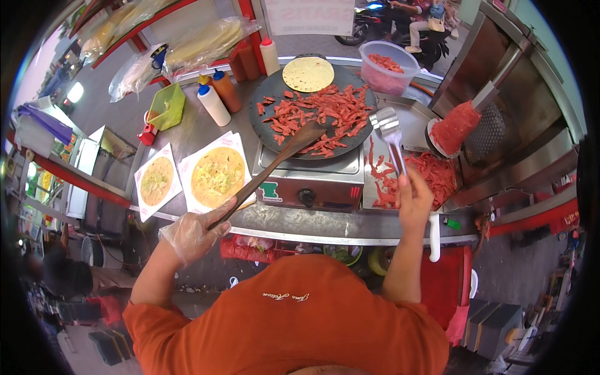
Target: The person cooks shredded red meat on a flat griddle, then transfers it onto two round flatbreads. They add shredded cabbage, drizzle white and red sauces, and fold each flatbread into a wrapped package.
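Note:
My left hand [195, 237], in a clear plastic glove, is closed around the handle of a long wooden spatula [269, 167]. The spatula's head lies at the strips of red meat [334, 112] on a round black griddle [265, 132]. My right hand [414, 199] grips shiny metal tongs [390, 128], their heads raised at the griddle's right edge. Below them, more meat strips [431, 175] fill a metal tray. A round flatbread [308, 74] rests at the griddle's far side. To the left, two topped flatbreads [217, 175] lie on white paper sheets.
Right of the griddle, a cone of red meat [456, 128] sits on a slanted spit. Behind stands a plastic tub [389, 69] of meat. Sauce bottles [214, 105] and a green basket [166, 106] are at the left. A white-handled knife [435, 237] juts over the front edge.

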Available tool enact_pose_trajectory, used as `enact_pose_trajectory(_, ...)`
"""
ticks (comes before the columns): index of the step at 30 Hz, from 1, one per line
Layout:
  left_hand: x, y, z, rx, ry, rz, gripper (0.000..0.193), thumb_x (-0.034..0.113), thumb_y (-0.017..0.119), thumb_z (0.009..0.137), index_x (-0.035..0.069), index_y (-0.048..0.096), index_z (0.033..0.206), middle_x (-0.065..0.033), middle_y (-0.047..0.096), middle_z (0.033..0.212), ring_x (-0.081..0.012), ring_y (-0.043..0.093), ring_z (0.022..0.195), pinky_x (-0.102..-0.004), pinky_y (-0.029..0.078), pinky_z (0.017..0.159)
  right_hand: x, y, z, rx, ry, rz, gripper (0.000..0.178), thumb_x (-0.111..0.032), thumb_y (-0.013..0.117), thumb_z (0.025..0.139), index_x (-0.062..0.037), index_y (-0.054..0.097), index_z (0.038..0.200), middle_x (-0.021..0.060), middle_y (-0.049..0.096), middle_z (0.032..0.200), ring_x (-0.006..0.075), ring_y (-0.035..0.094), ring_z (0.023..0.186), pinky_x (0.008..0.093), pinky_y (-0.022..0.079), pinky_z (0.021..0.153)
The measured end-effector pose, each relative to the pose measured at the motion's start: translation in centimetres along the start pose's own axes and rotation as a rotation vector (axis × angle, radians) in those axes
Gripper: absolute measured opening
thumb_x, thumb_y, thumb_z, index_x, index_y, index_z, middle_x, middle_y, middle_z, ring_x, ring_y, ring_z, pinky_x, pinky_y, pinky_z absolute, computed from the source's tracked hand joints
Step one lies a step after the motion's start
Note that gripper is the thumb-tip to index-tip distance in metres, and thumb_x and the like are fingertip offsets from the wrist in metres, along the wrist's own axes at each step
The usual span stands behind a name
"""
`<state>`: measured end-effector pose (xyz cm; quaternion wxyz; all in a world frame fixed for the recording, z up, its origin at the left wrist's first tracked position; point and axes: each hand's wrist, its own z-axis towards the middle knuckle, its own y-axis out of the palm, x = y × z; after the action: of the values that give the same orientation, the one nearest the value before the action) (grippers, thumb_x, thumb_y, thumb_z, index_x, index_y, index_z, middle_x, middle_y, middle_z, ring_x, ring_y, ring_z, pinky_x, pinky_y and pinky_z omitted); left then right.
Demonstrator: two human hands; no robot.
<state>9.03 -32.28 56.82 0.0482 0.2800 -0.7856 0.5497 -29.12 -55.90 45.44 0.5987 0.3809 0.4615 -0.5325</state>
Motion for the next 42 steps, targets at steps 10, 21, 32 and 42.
enact_pose_trajectory(10,1.4,0.1,-0.2,0.024,-0.055,0.063,0.054,0.039,0.062,0.107,0.027,0.051,0.159,-0.0294,0.074,0.111,-0.0467,0.071,0.111,-0.0463,0.054,0.093,3.2,2.0,-2.5,-0.026,0.043,0.107,0.034,-0.019,0.071,0.105,0.0017,0.070,0.132,-0.0015,0.068,0.092,0.0001,0.049,0.063,0.0187,0.037,0.053)
enact_pose_trajectory(21,1.7,-0.4,-0.5,-0.017,-0.094,0.068,0.054,0.046,0.057,0.107,0.035,0.047,0.160,-0.0297,0.073,0.105,-0.0478,0.071,0.103,-0.0507,0.054,0.089,2.9,1.3,-1.1,0.109,-0.026,-0.071,0.041,-0.021,0.071,0.105,0.0048,0.066,0.137,0.0066,0.072,0.116,0.0108,0.064,0.101,0.0260,0.051,0.089)
enact_pose_trajectory(32,-0.1,0.7,-0.6,0.009,-0.029,0.035,0.055,0.046,0.058,0.107,0.034,0.047,0.161,-0.0281,0.071,0.086,-0.0407,0.073,0.082,-0.0476,0.055,0.081,-2.2,3.8,1.9,0.109,-0.227,-0.646,0.043,-0.032,0.071,0.102,-0.0113,0.070,0.139,0.0133,0.070,0.099,0.0282,0.070,0.090,0.0392,0.053,0.081)
enact_pose_trajectory(42,-6.6,-2.8,2.6,-0.018,0.053,-0.328,0.062,0.053,0.055,0.107,0.028,0.047,0.163,-0.0085,0.058,0.079,-0.0192,0.055,0.070,-0.0351,0.050,0.071,-4.6,10.0,8.0,-0.134,-0.189,-1.298,0.038,-0.035,0.072,0.096,-0.0191,0.075,0.130,0.0150,0.072,0.103,0.0390,0.072,0.094,0.0510,0.057,0.082)
